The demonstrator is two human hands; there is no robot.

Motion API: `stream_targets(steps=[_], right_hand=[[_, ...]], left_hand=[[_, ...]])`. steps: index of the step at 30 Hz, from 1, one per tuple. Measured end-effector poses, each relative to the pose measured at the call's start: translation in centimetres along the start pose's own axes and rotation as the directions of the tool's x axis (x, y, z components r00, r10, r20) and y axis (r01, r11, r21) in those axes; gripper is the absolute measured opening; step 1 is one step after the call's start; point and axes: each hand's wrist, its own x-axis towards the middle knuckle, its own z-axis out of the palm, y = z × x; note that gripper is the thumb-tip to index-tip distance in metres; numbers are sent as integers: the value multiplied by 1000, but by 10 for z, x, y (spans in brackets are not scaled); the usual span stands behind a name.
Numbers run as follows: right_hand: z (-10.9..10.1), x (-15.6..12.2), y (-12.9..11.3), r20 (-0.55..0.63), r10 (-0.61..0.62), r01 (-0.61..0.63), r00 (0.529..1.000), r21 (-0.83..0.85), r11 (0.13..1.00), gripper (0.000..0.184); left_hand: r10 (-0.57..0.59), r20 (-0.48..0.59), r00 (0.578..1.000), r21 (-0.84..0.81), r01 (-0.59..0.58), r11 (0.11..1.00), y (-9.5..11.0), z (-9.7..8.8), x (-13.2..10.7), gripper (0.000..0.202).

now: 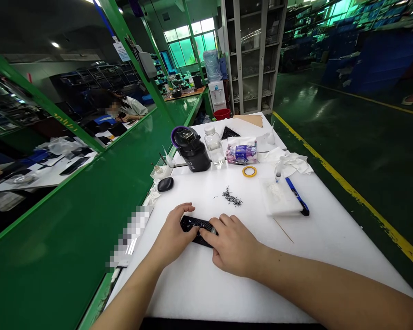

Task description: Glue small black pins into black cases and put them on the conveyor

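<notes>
A flat black device (195, 224) like a remote control lies on the white table (234, 284) in front of me. My left hand (174, 236) rests on its left end with the fingers curled over it. My right hand (232, 245) covers its right end, fingers bent and pressing on its top face. Just beyond the device lies a small heap of black shavings (231, 198).
Further back stand a black jug with a purple lid (192, 149), a clear bottle (214, 145), a tissue pack (241, 153), a yellow tape ring (249, 171), a white pad (279, 196), a blue-handled tool (297, 196) and a black mouse-shaped object (165, 184). A green partition (89, 215) borders the left; another person sits far left.
</notes>
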Motion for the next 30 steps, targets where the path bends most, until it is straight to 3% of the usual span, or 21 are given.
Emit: stream_targets(steps=[2,6,10,18,27,30], right_hand=[[-1,1,-1,5,6,-6,1000,-18,1000,50],[-3,2,-3,14,8,-8,1000,-39,999,49],[-4,1,-3,12,11,-11,1000,-51,999,48],[-3,3,-4,31,13,-10,999,-91,996,46],[0,2,-3,13,5,-4,1000,-91,996,48],[-1,2,-4,26,13,-11,1000,-91,996,48]], left_hand=[[67,-44,997,-47,-70,996,-7,4,-3,45],[-21,-87,996,-161,6,987,-16,11,-7,43],[-29,-97,995,-157,14,987,-15,15,-7,46],[-111,-20,994,-72,110,991,-9,5,-3,54],[-39,101,994,46,35,998,-5,-11,13,57],[8,84,996,-17,-7,1000,-10,-10,11,67]])
